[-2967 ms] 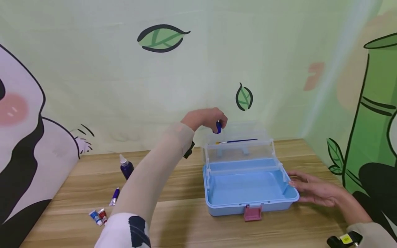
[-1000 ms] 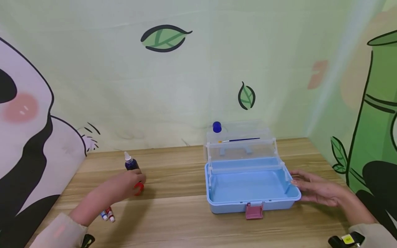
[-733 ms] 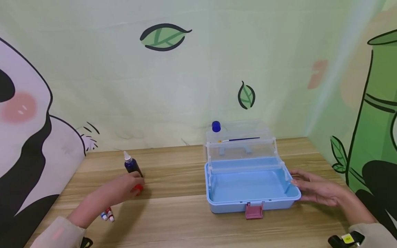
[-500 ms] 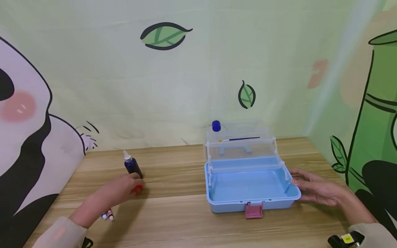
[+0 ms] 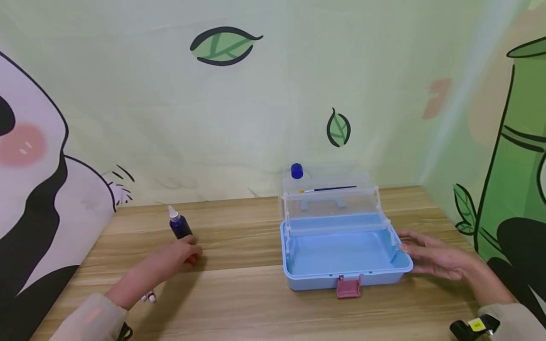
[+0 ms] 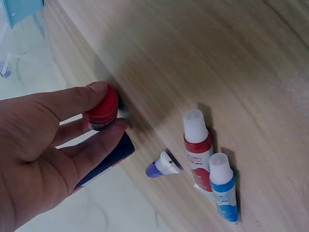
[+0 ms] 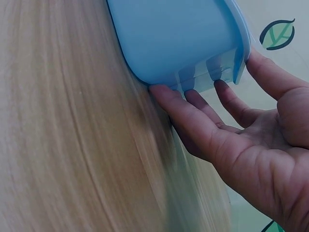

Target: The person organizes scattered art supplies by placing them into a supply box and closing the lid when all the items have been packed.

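Note:
My left hand (image 5: 172, 258) is low over the left of the table, its thumb and fingers pinching a small red-lidded jar (image 6: 102, 106). Beside that hand, a dark blue bottle with a white nozzle (image 5: 181, 227) stands upright. A purple paint tube (image 6: 163, 165), a red paint tube (image 6: 198, 154) and a blue paint tube (image 6: 223, 188) lie nearby. My right hand (image 5: 443, 258) holds the right end of an open light blue box (image 5: 341, 253), thumb at the rim and fingers lower down. On its clear raised lid sit a blue-lidded jar (image 5: 296, 171) and a paintbrush (image 5: 328, 189).
The wooden table (image 5: 239, 303) reaches back to a printed cloth wall (image 5: 277, 85). A pink latch (image 5: 349, 287) hangs from the box's front. The box's clear lid stands up at the back, close to the wall.
Three seconds ago my left hand held the blue-lidded jar over the clear lid. That jar now stands there, and the hand has moved left to the red-lidded jar. My right hand stays put.

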`<state>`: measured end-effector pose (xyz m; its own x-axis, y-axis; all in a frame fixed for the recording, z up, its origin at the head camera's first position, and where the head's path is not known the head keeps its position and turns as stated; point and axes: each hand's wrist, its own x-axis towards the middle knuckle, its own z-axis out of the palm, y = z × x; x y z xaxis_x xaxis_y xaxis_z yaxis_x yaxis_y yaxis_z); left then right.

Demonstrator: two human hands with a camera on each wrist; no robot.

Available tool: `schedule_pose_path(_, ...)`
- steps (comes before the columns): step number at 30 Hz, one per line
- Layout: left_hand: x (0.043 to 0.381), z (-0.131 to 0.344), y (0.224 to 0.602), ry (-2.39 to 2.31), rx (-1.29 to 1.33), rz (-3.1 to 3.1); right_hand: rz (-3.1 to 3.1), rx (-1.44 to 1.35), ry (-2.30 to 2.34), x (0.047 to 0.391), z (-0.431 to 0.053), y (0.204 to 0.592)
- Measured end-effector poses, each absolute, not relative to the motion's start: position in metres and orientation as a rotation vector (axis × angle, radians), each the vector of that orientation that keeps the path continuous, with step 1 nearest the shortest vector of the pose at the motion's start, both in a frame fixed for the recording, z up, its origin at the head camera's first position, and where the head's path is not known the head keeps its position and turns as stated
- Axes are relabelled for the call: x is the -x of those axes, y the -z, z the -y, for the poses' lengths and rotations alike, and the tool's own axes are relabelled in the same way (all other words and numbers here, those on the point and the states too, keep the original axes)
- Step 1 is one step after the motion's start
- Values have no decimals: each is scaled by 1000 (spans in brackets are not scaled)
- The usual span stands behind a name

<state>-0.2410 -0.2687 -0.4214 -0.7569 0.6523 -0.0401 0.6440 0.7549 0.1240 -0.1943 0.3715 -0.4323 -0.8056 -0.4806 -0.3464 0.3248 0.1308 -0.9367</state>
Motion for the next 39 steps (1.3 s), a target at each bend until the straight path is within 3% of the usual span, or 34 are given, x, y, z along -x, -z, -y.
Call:
schedule_pose_path(10,249,266,408,-415,-1184,-2649,-1829,145,1737,195,-371,431)
schedule_pose_path(15,255,265,399,-480,-1023,-2522,-1837,136,1740,194,-373,431)
schedule_pose_path(39,258,246,405,-285,-951,-2696,-1823,140,1751,194,-373,433)
